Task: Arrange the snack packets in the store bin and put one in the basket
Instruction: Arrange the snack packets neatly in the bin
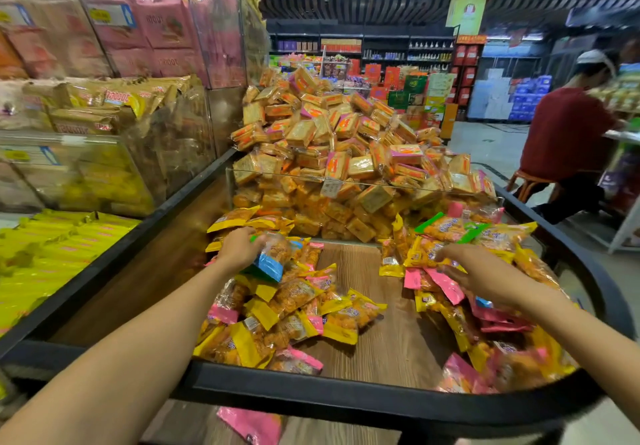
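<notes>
The store bin point(363, 398) is a black-rimmed tray with a wooden floor, holding two heaps of small snack packets. My left hand point(239, 247) grips a blue-ended snack packet point(272, 261) above the left heap point(284, 316) of yellow and pink packets. My right hand point(474, 268) reaches over the right heap point(485, 309) with fingers spread, touching yellow and pink packets. A strip of bare wood runs between the two heaps. No basket is in view.
Behind the bin a clear acrylic box point(346, 185) overflows with orange biscuit packs. Yellow packs point(52, 250) fill the bin to the left, with stacked acrylic boxes above. A person in a red shirt point(568, 133) sits at far right. One pink packet point(252, 425) lies below the rim.
</notes>
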Available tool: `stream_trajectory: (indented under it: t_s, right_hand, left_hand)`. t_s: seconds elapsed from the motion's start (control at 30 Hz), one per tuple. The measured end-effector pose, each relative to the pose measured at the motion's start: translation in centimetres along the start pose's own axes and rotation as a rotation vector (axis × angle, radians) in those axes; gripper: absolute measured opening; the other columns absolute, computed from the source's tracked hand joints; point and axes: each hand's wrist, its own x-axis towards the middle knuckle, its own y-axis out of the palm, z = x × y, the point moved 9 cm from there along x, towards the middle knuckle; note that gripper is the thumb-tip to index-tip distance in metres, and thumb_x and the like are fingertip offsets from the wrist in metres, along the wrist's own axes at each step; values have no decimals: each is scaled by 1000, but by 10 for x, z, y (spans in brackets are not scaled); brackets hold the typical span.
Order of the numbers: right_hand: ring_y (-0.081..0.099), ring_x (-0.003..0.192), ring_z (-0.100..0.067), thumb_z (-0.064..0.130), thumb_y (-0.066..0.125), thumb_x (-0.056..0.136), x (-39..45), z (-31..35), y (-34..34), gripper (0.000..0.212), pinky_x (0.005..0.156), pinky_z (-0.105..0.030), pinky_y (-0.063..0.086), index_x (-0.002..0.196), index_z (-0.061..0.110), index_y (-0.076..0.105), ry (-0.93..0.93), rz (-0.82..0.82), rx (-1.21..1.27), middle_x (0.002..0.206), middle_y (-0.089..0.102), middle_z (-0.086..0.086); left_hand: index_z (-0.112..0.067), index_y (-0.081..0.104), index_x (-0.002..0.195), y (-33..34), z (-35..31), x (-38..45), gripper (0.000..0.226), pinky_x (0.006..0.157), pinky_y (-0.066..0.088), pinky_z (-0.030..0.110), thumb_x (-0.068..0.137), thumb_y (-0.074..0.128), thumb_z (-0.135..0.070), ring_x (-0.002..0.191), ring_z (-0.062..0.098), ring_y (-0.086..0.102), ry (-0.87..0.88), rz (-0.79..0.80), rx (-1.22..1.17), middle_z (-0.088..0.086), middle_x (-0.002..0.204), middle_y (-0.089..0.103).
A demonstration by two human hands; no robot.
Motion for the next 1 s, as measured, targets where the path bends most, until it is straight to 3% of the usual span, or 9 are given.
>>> stream_trajectory:
  t_s: [0.13, 0.2, 0.33, 0.43, 0.53, 0.6, 0.77, 0.87, 1.0]
  right_hand:
    - [55, 110, -14, 30, 50, 97, -15, -10, -13, 27, 87, -23, 39, 119, 18, 60, -22, -40, 3, 119, 61, 3]
    - [54, 106, -12, 30, 49, 98, -24, -15, -10, 26, 83, -21, 38, 118, 19, 59, -17, -53, 20, 117, 61, 4]
    - [50, 99, -7, 29, 48, 98, -27, -17, -6, 26, 80, -23, 38, 120, 19, 59, -16, -70, 89, 117, 60, 4]
    - [52, 108, -13, 30, 48, 99, -26, -20, -8, 26, 88, -29, 43, 120, 19, 59, -12, -77, 99, 120, 59, 2]
    - [52, 113, -16, 32, 46, 99, -27, -34, -6, 29, 93, -35, 45, 123, 20, 58, 17, -85, 108, 123, 58, 2]
    - [53, 111, -16, 36, 45, 99, -25, -42, -4, 31, 93, -36, 45, 122, 21, 58, 25, -102, 114, 121, 59, 3]
    - [54, 105, -14, 33, 45, 99, -19, -42, -7, 28, 91, -36, 46, 116, 19, 61, 5, -135, 125, 113, 62, 3]
    - [55, 105, -14, 31, 47, 99, -19, -41, -9, 27, 90, -34, 45, 116, 18, 62, 7, -149, 122, 114, 62, 2]
    - [54, 107, -13, 33, 47, 98, -19, -41, -7, 26, 91, -35, 46, 115, 19, 62, 27, -147, 105, 115, 63, 3]
  left_hand:
    - [-7, 51, 130, -10, -48, -13, 42, 99, 41, 43, 95, 54, -30, 122, 30, 46, 220, -187, 148, 14, 130, 52]
    - [-4, 55, 125, 5, -88, -29, 35, 97, 38, 37, 95, 54, -24, 118, 29, 48, 362, -148, 132, 15, 124, 55]
    - [1, 64, 108, 92, -167, -75, 30, 76, 41, 29, 97, 51, -24, 91, 22, 58, 539, 307, 94, 14, 103, 64]
    - [10, 63, 95, 175, -205, -128, 39, 56, 34, 24, 99, 49, -26, 74, 20, 51, 603, 715, 69, 17, 84, 61]
    - [-5, 57, 73, 231, -211, -174, 36, 48, 34, 11, 98, 50, -29, 62, 11, 47, 549, 1018, 68, 4, 70, 54]
    - [-15, 50, 64, 251, -209, -189, 35, 43, 30, 11, 97, 54, -27, 56, 6, 40, 534, 1095, 60, -2, 63, 46]
    - [-10, 56, 75, 262, -198, -205, 23, 50, 36, 16, 95, 58, -21, 59, 7, 44, 448, 1140, -61, -3, 64, 48]
    - [-12, 53, 66, 262, -197, -205, 31, 55, 36, 17, 95, 57, -22, 57, 5, 45, 378, 1144, -95, -3, 63, 48]
    - [-2, 60, 88, 257, -197, -204, 19, 67, 41, 22, 95, 57, -19, 76, 14, 49, 285, 1162, -122, -1, 71, 52]
